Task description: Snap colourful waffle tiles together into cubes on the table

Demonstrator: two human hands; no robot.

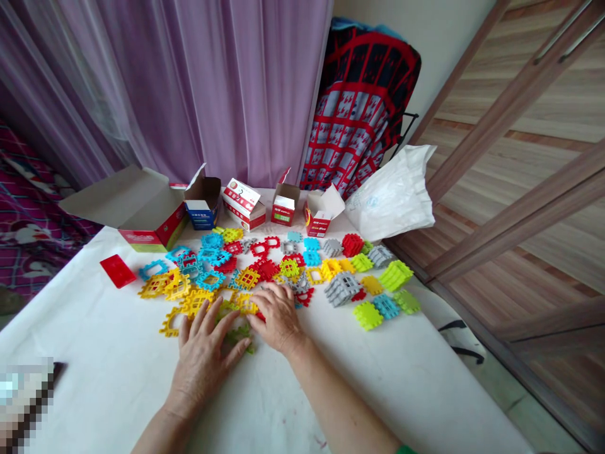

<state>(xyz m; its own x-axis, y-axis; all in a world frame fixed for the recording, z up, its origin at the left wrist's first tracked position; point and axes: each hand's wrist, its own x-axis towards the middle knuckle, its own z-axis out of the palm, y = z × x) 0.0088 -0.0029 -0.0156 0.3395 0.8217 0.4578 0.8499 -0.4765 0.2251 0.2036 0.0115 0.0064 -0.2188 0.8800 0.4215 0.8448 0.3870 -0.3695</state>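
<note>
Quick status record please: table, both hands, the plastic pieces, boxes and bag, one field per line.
table: white, pieces spread across its middle
left hand: flat, fingers spread, tips by the green pieces
right hand: palm down on the near edge of the pile
pile: colourful plastic pieces, lying loose
boxes: open, along the far edge
bag: white, far right corner
red card: flat, apart at the left

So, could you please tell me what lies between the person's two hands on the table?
In the head view, green plastic tiles lie on the white tablecloth between the left hand and the right hand.
</note>
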